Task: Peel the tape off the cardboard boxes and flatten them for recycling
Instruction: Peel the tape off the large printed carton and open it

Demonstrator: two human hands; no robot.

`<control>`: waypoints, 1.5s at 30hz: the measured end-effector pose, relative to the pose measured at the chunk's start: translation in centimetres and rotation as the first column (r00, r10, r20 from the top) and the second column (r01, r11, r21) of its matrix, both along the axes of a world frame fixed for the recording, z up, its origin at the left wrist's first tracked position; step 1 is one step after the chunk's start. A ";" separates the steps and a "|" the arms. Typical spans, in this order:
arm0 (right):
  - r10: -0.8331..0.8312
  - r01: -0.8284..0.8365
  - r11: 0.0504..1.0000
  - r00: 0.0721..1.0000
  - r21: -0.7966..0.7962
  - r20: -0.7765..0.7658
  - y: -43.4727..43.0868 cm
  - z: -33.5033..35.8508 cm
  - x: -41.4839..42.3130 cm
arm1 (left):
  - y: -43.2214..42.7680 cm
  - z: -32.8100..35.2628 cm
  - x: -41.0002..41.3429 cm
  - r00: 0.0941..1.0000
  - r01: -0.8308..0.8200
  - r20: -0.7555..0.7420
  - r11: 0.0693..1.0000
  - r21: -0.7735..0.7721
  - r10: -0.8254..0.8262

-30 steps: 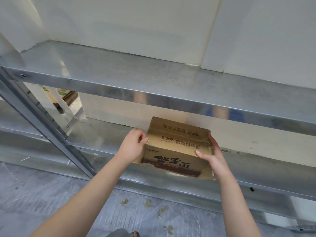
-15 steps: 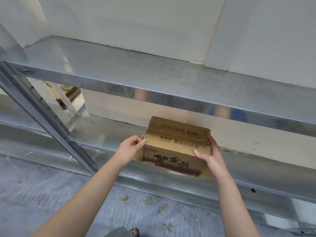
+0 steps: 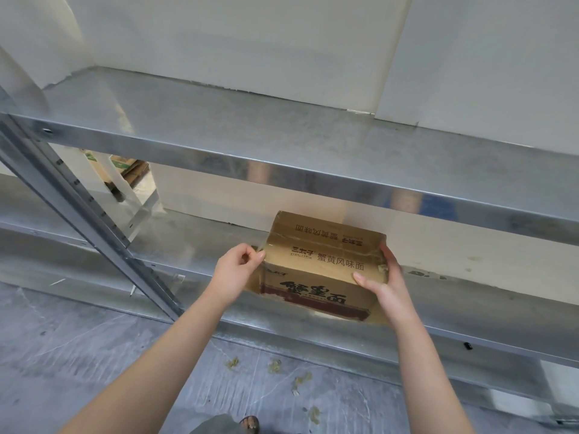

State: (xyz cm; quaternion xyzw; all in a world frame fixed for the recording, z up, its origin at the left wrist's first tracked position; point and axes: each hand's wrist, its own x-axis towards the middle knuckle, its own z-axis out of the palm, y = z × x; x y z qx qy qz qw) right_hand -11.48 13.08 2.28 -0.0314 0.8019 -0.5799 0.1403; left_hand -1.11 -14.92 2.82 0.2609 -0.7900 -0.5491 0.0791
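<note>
Cardboard box (image 3: 322, 267) sits on the low metal shelf (image 3: 188, 242), near its front edge, with clear tape (image 3: 260, 247) across its top. The left hand (image 3: 236, 272) pinches the tape end at the box's top left corner. The right hand (image 3: 383, 285) grips the box's right side, thumb on top. Small scraps (image 3: 274, 366) lie on the grey floor (image 3: 94, 355) below.

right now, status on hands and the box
Left hand pinches tape at cardboard box top left edge. Right hand holds its right end. Box on lower shelf, taped, not yet flat. Upper shelf overhangs.
</note>
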 end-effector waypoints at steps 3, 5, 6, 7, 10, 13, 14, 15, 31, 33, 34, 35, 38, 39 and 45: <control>0.006 -0.006 1.000 1.000 0.003 0.000 0.0 0.1 0.0 | -0.8 -0.4 -0.2 0.996 0.008 0.085 0.996 0.086 -0.015; 0.012 -0.012 1.000 1.000 0.010 0.007 0.1 0.1 0.0 | -0.9 -0.2 -0.5 0.988 0.037 0.142 0.990 0.136 -0.056; 0.013 -0.013 1.000 1.000 0.010 0.008 0.1 0.1 -0.1 | -1.0 -0.1 -0.7 0.989 0.030 0.138 0.986 0.163 -0.053; 0.013 -0.013 1.000 1.000 0.009 0.008 0.2 0.1 -0.1 | -1.0 0.0 -0.8 0.992 0.013 0.118 0.981 0.192 -0.037; 0.015 -0.015 1.000 1.000 0.010 0.000 0.2 0.2 -0.1 | -0.8 0.6 -1.3 0.998 -0.036 0.064 0.962 0.270 0.019; 0.021 -0.021 1.000 1.000 0.016 0.001 0.2 0.2 -0.2 | -0.5 1.1 -1.9 0.994 -0.058 0.105 0.907 0.418 0.015; 0.021 -0.021 1.000 1.000 0.020 0.002 0.3 0.1 -0.2 | -0.3 1.3 -2.0 0.992 -0.055 0.127 0.881 0.470 -0.006; 0.021 -0.021 1.000 1.000 0.023 0.003 0.3 0.1 -0.2 | -0.3 1.4 -2.2 0.987 -0.048 0.156 0.879 0.475 -0.030; 0.004 -0.004 1.000 1.000 0.005 0.002 0.2 0.3 -0.3 | -0.2 1.2 -3.4 0.969 0.184 0.006 0.708 -0.682 -0.246; 0.008 -0.008 1.000 1.000 0.006 0.002 0.2 0.5 -0.2 | -0.4 1.0 -3.2 0.955 0.181 -0.005 0.597 -0.782 -0.296; 0.009 -0.009 1.000 1.000 0.006 0.001 0.2 0.5 -0.2 | -0.5 0.9 -3.0 0.955 0.175 -0.012 0.596 -0.783 -0.296; 0.011 -0.011 1.000 1.000 0.004 -0.003 0.2 0.5 -0.2 | -0.7 0.7 -2.8 0.963 0.163 -0.023 0.645 -0.747 -0.270; 0.013 -0.013 1.000 1.000 0.003 -0.009 0.1 0.4 -0.2 | -1.5 0.1 -2.3 0.995 -0.001 -0.093 0.913 -0.408 -0.040; 0.013 -0.013 1.000 1.000 0.004 -0.011 0.1 0.4 -0.1 | -1.7 0.1 -2.5 0.995 -0.072 -0.079 0.963 -0.260 0.053; 0.023 -0.023 1.000 1.000 0.019 -0.008 0.2 0.6 -0.2 | -2.2 0.3 -4.7 0.949 -0.058 0.300 0.876 0.479 -0.101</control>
